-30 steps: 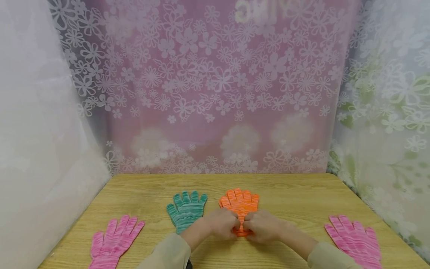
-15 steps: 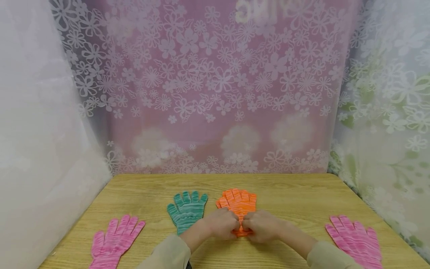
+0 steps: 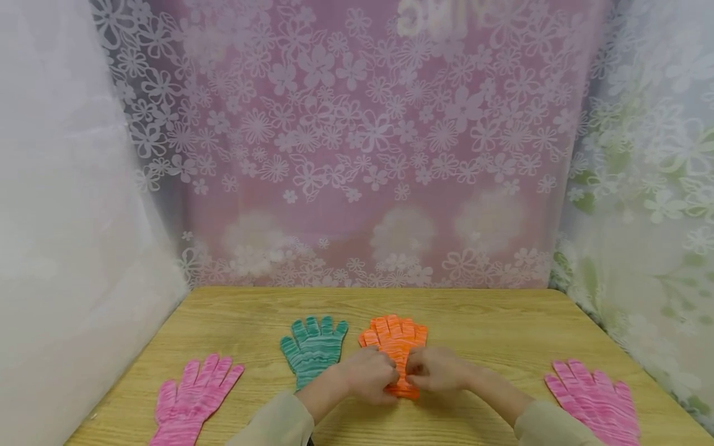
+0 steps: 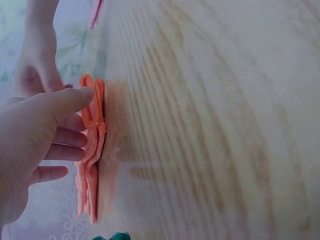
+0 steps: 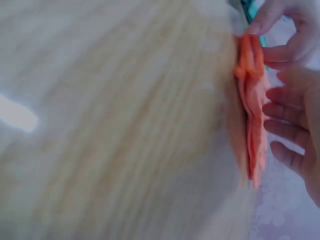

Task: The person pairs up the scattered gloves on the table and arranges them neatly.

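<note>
Two orange knit gloves (image 3: 395,347) lie stacked on the table, finger ends pointing away, the lower one peeking out at the side. At the left side of their cuff (image 5: 250,55), my left hand (image 3: 369,373) pinches the edge, its thumb at the cuff end and its fingers over the upper face. My right hand (image 3: 440,368) is at the other side of the stack. Its fingers (image 5: 287,127) are loosely bent and spread along the upper glove, the thumb off the cuff. In the left wrist view the cuff shows as two folded loops, one over the other.
A teal glove (image 3: 315,350) lies just left of the orange ones. One pink glove (image 3: 192,396) is at the table's left front, another pink glove (image 3: 597,396) at the right front. Flowered curtains (image 3: 368,148) close off the back and sides of the wooden table (image 3: 480,316).
My right hand has loosened from the cuff and shifted slightly outward and up. The left hand stays at the cuff. The orange gloves have slid a little to the left.
</note>
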{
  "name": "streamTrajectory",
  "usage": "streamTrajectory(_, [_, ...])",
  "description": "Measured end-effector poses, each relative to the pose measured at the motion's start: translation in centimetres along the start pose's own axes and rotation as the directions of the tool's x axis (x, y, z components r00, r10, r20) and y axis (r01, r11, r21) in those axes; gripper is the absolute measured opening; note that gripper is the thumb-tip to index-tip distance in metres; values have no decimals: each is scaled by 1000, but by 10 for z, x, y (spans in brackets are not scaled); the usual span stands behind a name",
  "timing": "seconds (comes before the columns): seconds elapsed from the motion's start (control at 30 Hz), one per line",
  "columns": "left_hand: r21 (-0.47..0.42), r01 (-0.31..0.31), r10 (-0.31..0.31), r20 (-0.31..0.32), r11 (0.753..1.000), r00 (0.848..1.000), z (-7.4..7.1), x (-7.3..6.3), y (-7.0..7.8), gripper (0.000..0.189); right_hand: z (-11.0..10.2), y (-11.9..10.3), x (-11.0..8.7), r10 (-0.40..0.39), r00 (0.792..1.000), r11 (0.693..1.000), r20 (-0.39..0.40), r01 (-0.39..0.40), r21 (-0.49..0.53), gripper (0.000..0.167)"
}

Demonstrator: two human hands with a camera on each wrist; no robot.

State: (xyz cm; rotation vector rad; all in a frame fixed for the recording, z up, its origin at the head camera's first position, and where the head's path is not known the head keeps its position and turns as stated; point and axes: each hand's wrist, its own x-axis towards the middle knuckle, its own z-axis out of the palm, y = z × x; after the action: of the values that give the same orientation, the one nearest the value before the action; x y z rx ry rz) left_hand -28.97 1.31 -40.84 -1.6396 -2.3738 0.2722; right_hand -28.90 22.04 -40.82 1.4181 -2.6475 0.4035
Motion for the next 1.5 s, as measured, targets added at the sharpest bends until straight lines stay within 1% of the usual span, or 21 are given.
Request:
streamTrajectory(0.07, [-2,6,-6,-31,1000,1000,-2,1,2,25,-5,5,2,98,994,995,-54,-99,-16,4])
streamTrajectory(0.1, [-11,1,-2,-42,1000,999,-3,1,4,23,-7,9,4,151,985,988,-80,-154,-32,4])
streamTrajectory(0.2, [-50,-24,22,-42,998,999,-6,2,8,17,-12,18,8,303,945,948,-120,-312,-64,2])
streamTrajectory(0.27, [-63,-39,38,-25,997,999,-6,2,11,15,-13,22,13,397,910,912,-114,-405,-56,2])
streamTrajectory(0.33, [-75,-39,39,-3,996,999,-5,2,13,14,-12,25,18,466,880,878,-96,-473,-70,5])
streamTrajectory(0.37, [-85,-33,34,5,996,999,-4,2,13,13,-11,26,21,489,868,865,-88,-495,-78,6])
streamTrajectory(0.43, [-96,-26,28,12,995,1000,-2,2,14,13,-8,28,26,521,851,846,-68,-525,-89,7])
streamTrajectory(0.53, [-126,-18,21,25,992,999,-1,1,15,12,-1,30,31,528,848,840,-50,-530,-116,8])
streamTrajectory(0.6, [-139,-20,24,30,990,999,-1,0,15,11,4,31,34,527,849,840,-50,-528,-126,12])
streamTrajectory(0.7, [-157,-26,32,34,987,999,-1,-1,15,10,10,31,35,518,853,843,-65,-522,-129,18])
streamTrajectory(0.8, [-170,-30,36,32,985,999,-1,-2,15,9,15,32,36,507,858,847,-85,-514,-135,18])
streamTrajectory(0.93, [-180,-29,34,26,983,999,-1,-2,14,7,17,32,36,464,877,862,-124,-480,-164,19])
streamTrajectory(1.07, [-170,-32,37,26,985,999,0,-2,14,7,17,31,35,414,894,878,-171,-441,-186,20])
streamTrajectory(1.17, [-162,-33,38,26,986,999,2,-2,14,7,16,30,35,352,905,891,-241,-402,-210,19])
streamTrajectory(1.27, [-155,-35,39,25,987,999,3,-1,14,7,15,30,36,294,907,898,-301,-370,-239,19])
streamTrajectory(1.37, [-146,-32,37,30,989,999,4,-1,14,8,17,30,38,264,909,893,-323,-357,-274,18])
streamTrajectory(1.5, [-126,-37,42,36,991,998,4,-1,15,8,21,31,40,275,910,869,-309,-373,-325,16])
